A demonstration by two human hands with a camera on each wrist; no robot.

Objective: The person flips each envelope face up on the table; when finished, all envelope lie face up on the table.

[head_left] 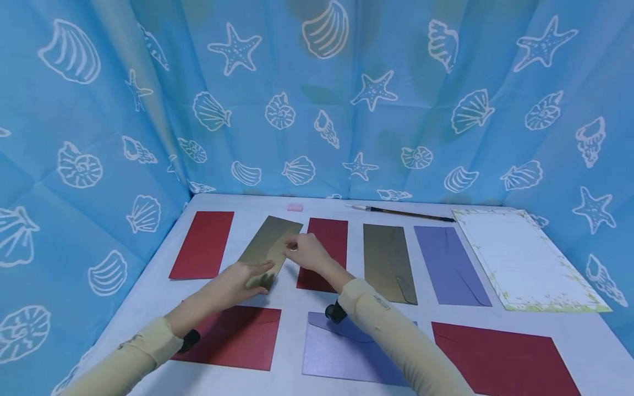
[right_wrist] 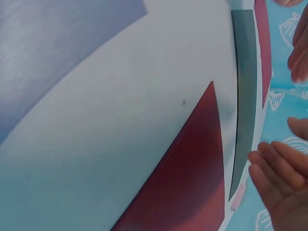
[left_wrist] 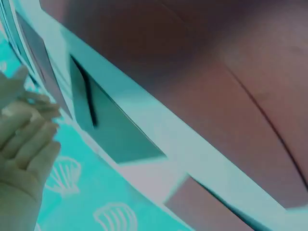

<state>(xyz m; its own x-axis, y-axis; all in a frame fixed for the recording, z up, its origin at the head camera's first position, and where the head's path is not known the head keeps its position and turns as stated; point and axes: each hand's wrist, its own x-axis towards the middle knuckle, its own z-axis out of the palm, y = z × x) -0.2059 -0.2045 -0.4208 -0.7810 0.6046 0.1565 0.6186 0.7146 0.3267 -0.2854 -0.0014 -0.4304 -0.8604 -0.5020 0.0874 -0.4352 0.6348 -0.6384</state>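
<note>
My left hand [head_left: 247,283] reaches in from the left with its fingers extended over the lower part of a gold envelope [head_left: 269,236]. The envelope lies slanted on the table, and the hand's shadow falls on it. At its right edge my right hand [head_left: 304,250] hovers with loosely bent fingers and nothing between them. In the right wrist view, that right hand [right_wrist: 281,185] shows relaxed fingers above the table. The left wrist view catches the left hand [left_wrist: 24,159] at its edge, fingers nearly straight, beside the other hand.
Red envelopes [head_left: 204,242] [head_left: 324,242], another gold envelope [head_left: 386,258] and a purple one [head_left: 451,264] lie in the row. Nearer are red [head_left: 247,341] and purple [head_left: 337,357] envelopes and another red one [head_left: 505,357]. Behind are a pink eraser-like block [head_left: 295,207], a brush [head_left: 411,213] and bordered paper [head_left: 525,258].
</note>
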